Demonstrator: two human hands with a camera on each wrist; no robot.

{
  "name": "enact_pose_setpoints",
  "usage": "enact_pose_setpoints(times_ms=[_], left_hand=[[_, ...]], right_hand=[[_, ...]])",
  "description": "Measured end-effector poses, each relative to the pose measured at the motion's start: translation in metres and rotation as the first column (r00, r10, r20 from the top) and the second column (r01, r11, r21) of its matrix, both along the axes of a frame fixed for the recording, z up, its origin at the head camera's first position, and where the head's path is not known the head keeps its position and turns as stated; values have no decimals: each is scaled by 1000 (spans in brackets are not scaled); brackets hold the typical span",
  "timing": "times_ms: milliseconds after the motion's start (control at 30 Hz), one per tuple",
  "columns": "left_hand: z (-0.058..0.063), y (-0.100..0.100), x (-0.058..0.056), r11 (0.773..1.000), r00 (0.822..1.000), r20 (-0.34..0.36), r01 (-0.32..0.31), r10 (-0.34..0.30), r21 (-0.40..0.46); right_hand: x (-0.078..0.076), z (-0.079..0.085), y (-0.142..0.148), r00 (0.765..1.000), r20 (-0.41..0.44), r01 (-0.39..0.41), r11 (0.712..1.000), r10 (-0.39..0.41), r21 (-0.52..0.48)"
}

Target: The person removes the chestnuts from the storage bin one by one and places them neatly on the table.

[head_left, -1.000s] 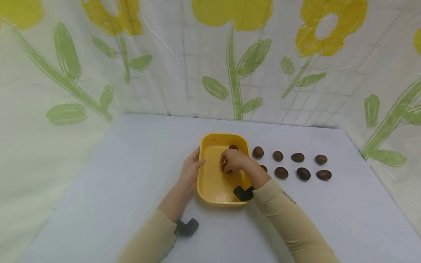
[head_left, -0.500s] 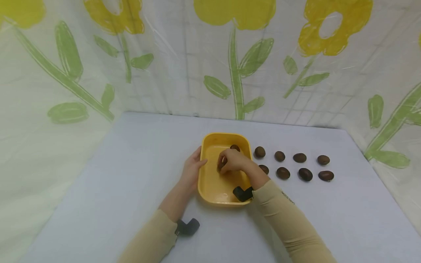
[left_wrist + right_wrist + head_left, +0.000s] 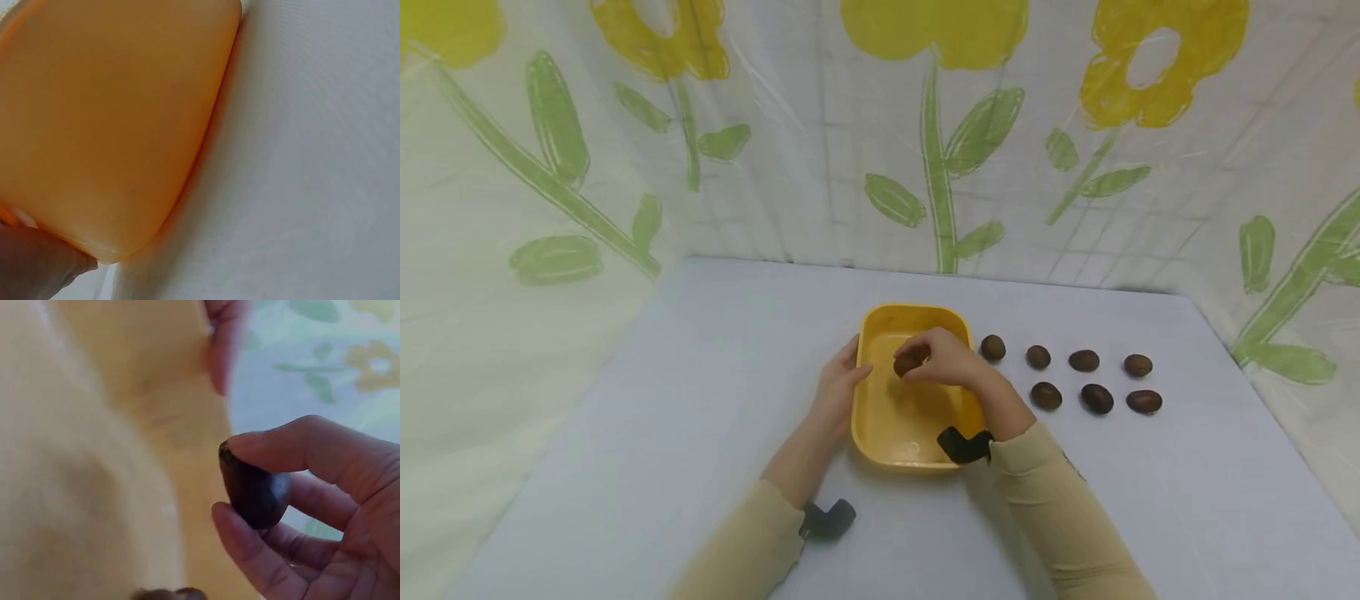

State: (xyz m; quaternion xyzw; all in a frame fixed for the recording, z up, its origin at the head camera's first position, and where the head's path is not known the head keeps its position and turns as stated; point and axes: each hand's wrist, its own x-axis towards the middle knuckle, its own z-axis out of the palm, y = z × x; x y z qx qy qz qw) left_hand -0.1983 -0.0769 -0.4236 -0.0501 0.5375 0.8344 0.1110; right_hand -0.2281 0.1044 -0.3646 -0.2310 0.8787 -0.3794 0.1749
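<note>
My left hand [image 3: 837, 385] grips the left wall of a yellow plastic tub [image 3: 880, 433], thumb over the rim and fingers along the outside. In the left wrist view the tub's outer wall [image 3: 119, 125] fills much of the frame, with part of that hand [image 3: 37, 265] at lower left. Over the tub, my right hand [image 3: 946, 358] pinches a dark brown egg-shaped fruit [image 3: 907, 364]. The right wrist view shows this fruit [image 3: 253, 490] between thumb and fingers, its narrow end by the thumb tip. More dark fruit [image 3: 169, 594] shows at that view's bottom edge.
Right of the tub, several similar brown fruits [image 3: 1084, 361] lie in two rows on the white table [image 3: 737, 333]. My right forearm crosses the tub's near right corner. A white curtain with painted flowers [image 3: 775, 167] hangs behind the table.
My right hand has risen a little from the tub's floor with the fruit, its wrist shifting right. It now hides a fruit in the tub and one outside. The left hand stays put.
</note>
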Motion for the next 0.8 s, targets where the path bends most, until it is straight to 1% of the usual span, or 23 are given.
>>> enact_pose_setpoints(times_ms=[67, 167, 267, 367, 467, 567, 700, 800], left_hand=[[1, 0, 0, 1000, 1000, 4, -6, 6, -11], [2, 1, 1, 999, 1000, 8, -19, 19, -43], [3, 1, 1, 999, 1000, 10, -21, 22, -50], [2, 2, 0, 999, 1000, 21, -19, 20, -31], [2, 2, 0, 1000, 1000, 26, -11, 11, -5], [3, 3, 1, 1000, 999, 41, -11, 11, 9], [4, 2, 1, 1000, 999, 52, -12, 11, 21], [5, 1, 2, 1000, 999, 47, -14, 13, 25]], right_hand=[[5, 7, 6, 1000, 19, 19, 1000, -19, -21], [13, 18, 15, 998, 13, 58, 998, -57, -20], [20, 25, 28, 995, -32, 98, 995, -98, 6], [26, 27, 44, 989, -50, 137, 991, -137, 1], [35, 26, 63, 983, -52, 176, 984, -176, -4], [44, 18, 84, 978, -57, 203, 979, -203, -14], [56, 8, 108, 969, -84, 232, 973, -232, -6], [63, 3, 124, 960, -67, 272, 962, -272, 2]])
